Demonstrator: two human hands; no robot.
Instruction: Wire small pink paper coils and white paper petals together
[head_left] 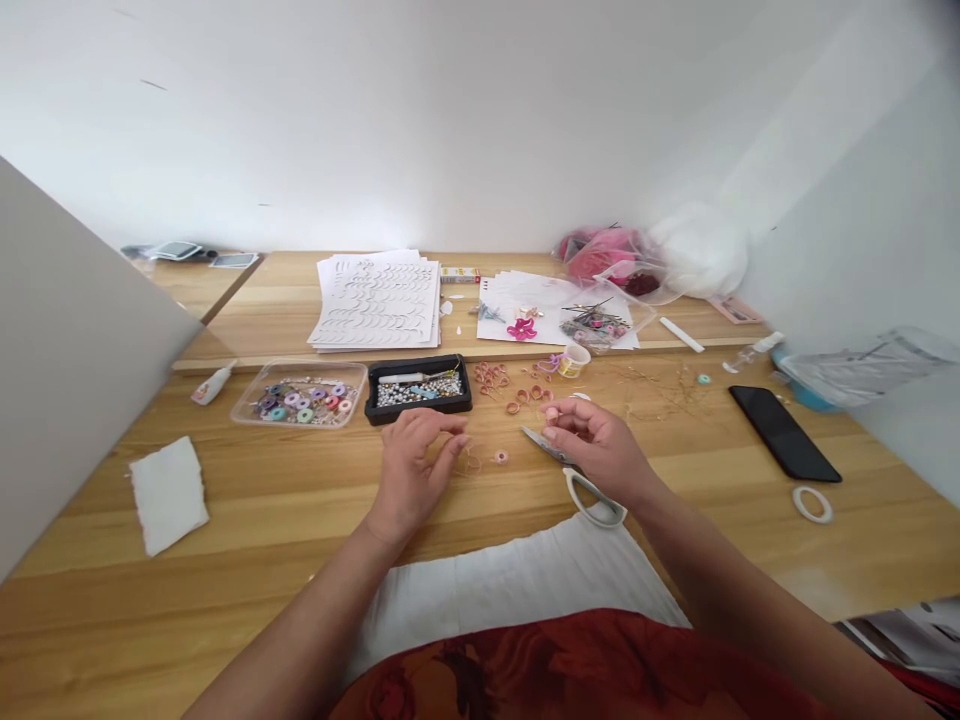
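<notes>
My left hand [417, 462] is above the wooden table just in front of the black bead tray [420, 388]. Its thumb and index finger are pinched together; a thin thread or wire seems to hang from them. In my right hand [592, 440] a small pink ring-shaped piece [552, 415] is held between thumb and fingers. Scissors with white handles [592, 498] lie partly under that hand. Between the hands a small pink spool-like piece [501, 457] rests on the wood. Several copper-pink rings [523, 396] lie beyond it.
A clear box of coloured rings [300, 393] and a glue bottle [214, 384] stand left. Paper sheets [375, 300] lie at the back. At right are a black phone [784, 432] and a white tape ring [812, 505]. A white cloth [510, 580] lies at the front.
</notes>
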